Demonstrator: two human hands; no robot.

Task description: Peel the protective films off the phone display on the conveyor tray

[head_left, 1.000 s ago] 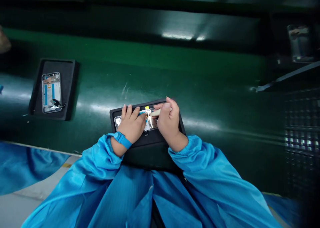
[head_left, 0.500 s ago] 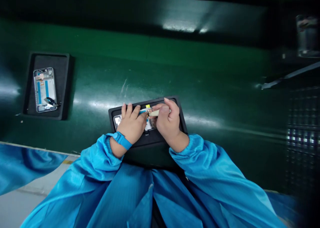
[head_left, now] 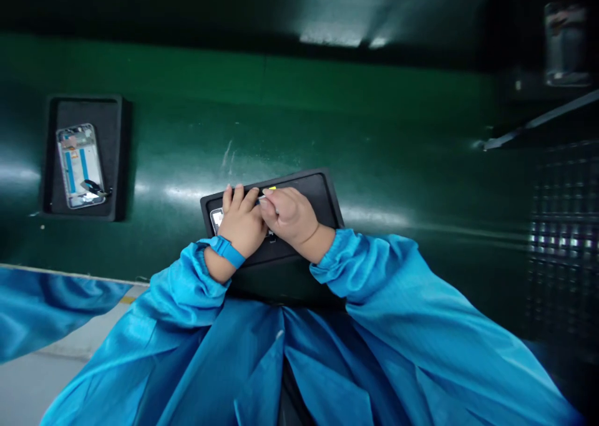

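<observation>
An opened phone (head_left: 216, 219) lies in a black foam tray (head_left: 322, 195), mostly hidden under both hands. A bit of yellow tape (head_left: 272, 189) shows at its far edge. My left hand (head_left: 243, 229), with a blue wrist strap (head_left: 227, 251), rests across the phone with fingers stretched out and slightly apart. Against its fingertips, my right hand (head_left: 292, 217) is closed over the middle of the phone. The pale stick-like tool seen in it earlier is now almost wholly covered by the fingers.
Another black tray (head_left: 122, 158) at the left holds an opened phone (head_left: 82, 167) with blue strips. The green table (head_left: 262, 126) stretches across. A phone-like part (head_left: 566, 45) sits at the far right, near a metal bar (head_left: 538, 121). A blue sleeve (head_left: 51, 307) shows at left.
My right hand has moved left over the phone and turned, so its fingers now hide the tool. My left hand stays spread on the phone. The whole view has shifted slightly.
</observation>
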